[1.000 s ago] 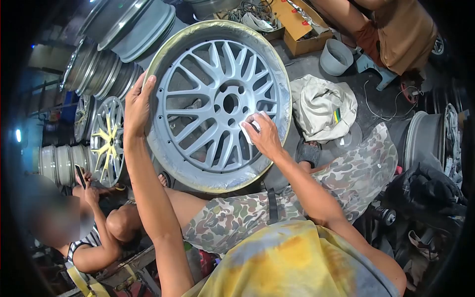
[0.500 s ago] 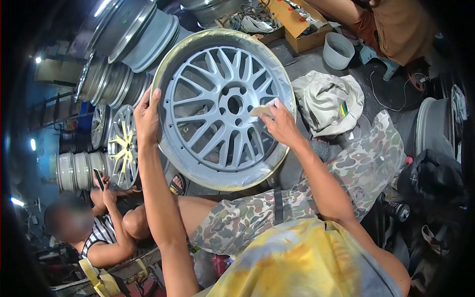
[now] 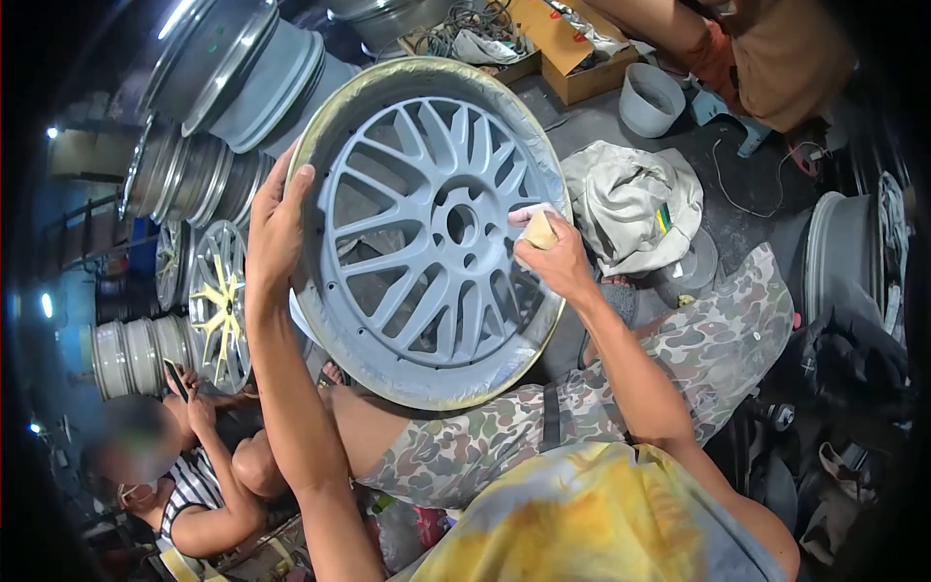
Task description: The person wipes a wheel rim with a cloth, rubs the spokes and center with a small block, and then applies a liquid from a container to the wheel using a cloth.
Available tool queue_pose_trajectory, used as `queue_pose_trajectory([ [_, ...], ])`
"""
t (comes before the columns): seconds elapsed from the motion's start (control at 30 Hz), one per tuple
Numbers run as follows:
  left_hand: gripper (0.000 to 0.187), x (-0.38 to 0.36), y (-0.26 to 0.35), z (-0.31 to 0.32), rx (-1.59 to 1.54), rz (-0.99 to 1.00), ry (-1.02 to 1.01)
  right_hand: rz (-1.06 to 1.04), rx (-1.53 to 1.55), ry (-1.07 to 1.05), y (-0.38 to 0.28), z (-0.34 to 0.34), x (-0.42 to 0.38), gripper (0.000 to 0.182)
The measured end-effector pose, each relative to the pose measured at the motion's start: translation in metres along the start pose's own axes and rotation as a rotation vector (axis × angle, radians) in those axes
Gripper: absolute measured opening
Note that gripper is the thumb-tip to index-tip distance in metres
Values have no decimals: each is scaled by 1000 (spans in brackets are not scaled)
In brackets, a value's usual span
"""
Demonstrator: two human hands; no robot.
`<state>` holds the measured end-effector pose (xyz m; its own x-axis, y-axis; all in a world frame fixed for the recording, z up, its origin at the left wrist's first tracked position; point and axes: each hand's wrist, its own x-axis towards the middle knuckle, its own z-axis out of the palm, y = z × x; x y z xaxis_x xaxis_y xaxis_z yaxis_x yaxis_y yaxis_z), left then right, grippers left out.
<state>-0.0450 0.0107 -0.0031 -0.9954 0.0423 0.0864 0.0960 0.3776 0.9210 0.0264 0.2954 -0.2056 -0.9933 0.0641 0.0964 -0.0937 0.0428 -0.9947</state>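
A grey multi-spoke wheel rim with a yellowish outer lip stands tilted over my lap, facing me. My left hand grips its left edge, thumb on the near side and fingers wrapped behind the lip. Over the right-hand spokes, my right hand pinches a folded tan piece of sandpaper. The rim's lower edge overlaps my camouflage shorts in this view.
Stacked wheels and a yellow-spoked wheel stand at left. A seated person holds a phone. Pale cloth, a grey bucket and a cardboard box lie beyond, near another person.
The rim has shifted slightly, its lower edge coming down closer to my lap. My right hand has moved a little right and down with the sandpaper, which is turned differently in my fingers.
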Motion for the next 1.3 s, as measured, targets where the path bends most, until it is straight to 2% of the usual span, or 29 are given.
queue_pose_trajectory([
  [0.07,45,-2,1,-1,8,-4,-9,65,24,-32,-1,5,0,24],
  [0.13,45,-5,6,2,15,14,20,161,-133,-137,-6,10,7,27],
  [0.17,45,-7,8,3,8,4,29,283,-84,-191,-11,10,5,25],
  [0.2,45,-7,9,4,1,-5,33,282,-81,-198,-3,17,5,25],
  [0.27,45,-7,8,3,-4,-8,33,-110,-353,-41,24,30,1,27],
  [0.3,44,-7,5,1,-19,-25,38,-232,-355,-57,28,34,0,25],
  [0.33,44,-7,5,1,-34,-43,43,-223,-352,-54,17,35,2,25],
  [0.4,45,-10,6,1,-53,-53,35,-142,-277,-198,-6,41,8,28],
  [0.43,45,-12,6,-1,-29,-58,48,-201,-160,-140,-8,48,10,28],
  [0.47,45,-12,5,-2,-7,-62,60,-199,-159,-133,-8,54,13,28],
  [0.53,46,-15,5,-4,5,-59,68,-362,-150,-60,-8,62,19,25],
  [0.67,45,-16,1,-8,-50,-67,77,-354,-268,10,5,76,25,32],
  [0.8,45,-13,-4,-10,-113,-71,63,-315,-351,-1,-11,91,8,32],
  [0.87,45,-12,-5,-10,-131,-52,57,-419,-411,-62,-19,88,2,35],
  [0.93,44,-13,-6,-11,-149,-39,54,-457,-492,-60,-8,84,18,32],
  [1.0,50,-13,-4,-14,-55,-44,28,-398,-476,46,-6,86,32,26],
  [1.03,50,-13,-5,-12,-104,-53,41,-367,-484,52,-10,91,27,20],
  [1.2,48,-14,-2,-9,-104,-55,60,-408,-524,28,-17,89,21,21],
  [1.3,46,-16,1,-7,-90,-53,86,-384,-534,102,-9,91,35,24],
])
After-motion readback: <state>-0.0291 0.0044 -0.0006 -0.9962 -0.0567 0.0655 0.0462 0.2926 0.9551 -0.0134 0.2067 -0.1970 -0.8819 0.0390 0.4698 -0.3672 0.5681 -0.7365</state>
